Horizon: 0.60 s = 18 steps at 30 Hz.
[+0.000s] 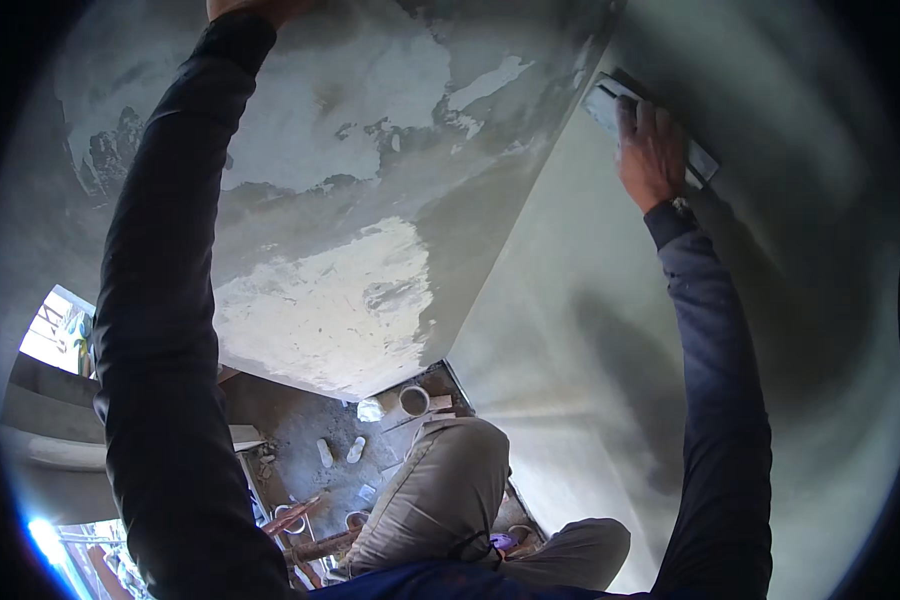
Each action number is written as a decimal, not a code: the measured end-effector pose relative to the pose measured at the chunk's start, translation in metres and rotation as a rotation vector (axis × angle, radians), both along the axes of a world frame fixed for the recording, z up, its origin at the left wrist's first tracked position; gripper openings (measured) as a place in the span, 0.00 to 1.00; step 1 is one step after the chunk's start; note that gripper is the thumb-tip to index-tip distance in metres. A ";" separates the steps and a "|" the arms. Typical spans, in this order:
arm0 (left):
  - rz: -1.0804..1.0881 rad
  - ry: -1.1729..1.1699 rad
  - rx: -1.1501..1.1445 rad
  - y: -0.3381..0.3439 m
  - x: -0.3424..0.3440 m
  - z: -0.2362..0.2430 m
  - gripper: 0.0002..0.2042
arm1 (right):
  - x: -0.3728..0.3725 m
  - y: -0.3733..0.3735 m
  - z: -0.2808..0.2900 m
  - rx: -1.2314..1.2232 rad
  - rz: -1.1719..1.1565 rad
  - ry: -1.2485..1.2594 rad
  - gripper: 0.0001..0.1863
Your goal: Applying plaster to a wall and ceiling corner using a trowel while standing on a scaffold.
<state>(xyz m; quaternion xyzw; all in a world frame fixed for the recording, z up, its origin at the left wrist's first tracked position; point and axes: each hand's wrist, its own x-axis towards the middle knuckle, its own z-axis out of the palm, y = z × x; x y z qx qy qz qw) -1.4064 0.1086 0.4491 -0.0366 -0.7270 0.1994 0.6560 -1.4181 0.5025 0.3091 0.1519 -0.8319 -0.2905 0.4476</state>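
Observation:
In my right hand [653,158] is a flat, rectangular plastering trowel [704,165], its blade lying along the smooth grey-green wall [540,290] on the right. The fingers wrap over the handle, which they mostly hide. My left hand [258,8] reaches up to the top edge, where all but a strip near the wrist is cut off. Whether it holds anything is out of sight. It is nearest to the patchy wall [320,310], where grey plaster and bare whitish areas show. The two surfaces meet at a straight corner line between my arms.
Well below my bent knees [440,490] lies a dusty floor [295,420]. On it are a round bucket [414,401], a white bundle [370,410] and a pair of pale shoes [356,449]. A bright opening [55,330] shows at the left.

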 end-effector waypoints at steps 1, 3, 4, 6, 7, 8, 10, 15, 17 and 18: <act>0.000 0.027 -0.021 -0.003 -0.004 -0.001 0.36 | -0.010 0.000 -0.002 0.053 -0.085 0.026 0.20; -0.013 0.030 -0.023 -0.004 -0.009 -0.005 0.36 | -0.026 0.004 -0.008 0.087 -0.119 0.057 0.19; -0.027 0.037 -0.025 -0.002 -0.013 -0.007 0.36 | -0.030 0.007 -0.011 0.121 -0.155 0.091 0.18; -0.019 0.056 -0.034 -0.005 -0.015 -0.006 0.36 | -0.036 0.001 -0.012 0.137 -0.156 0.108 0.17; -0.016 0.073 -0.040 -0.005 -0.016 -0.005 0.36 | -0.040 -0.002 -0.013 0.126 -0.171 0.114 0.16; -0.016 0.075 -0.044 -0.006 -0.015 -0.004 0.36 | -0.043 -0.004 -0.014 0.115 -0.187 0.121 0.16; -0.014 0.060 -0.051 -0.006 -0.013 -0.004 0.36 | -0.047 -0.005 -0.016 0.104 -0.185 0.120 0.15; 0.052 0.053 -0.034 0.001 -0.008 -0.005 0.37 | -0.051 -0.011 -0.016 0.060 -0.189 0.081 0.11; 0.087 0.062 -0.031 0.003 -0.009 -0.005 0.37 | -0.054 -0.012 -0.017 0.091 -0.186 0.027 0.10; 0.076 0.070 -0.041 0.001 -0.009 -0.005 0.37 | -0.057 -0.010 -0.021 0.089 -0.190 0.024 0.10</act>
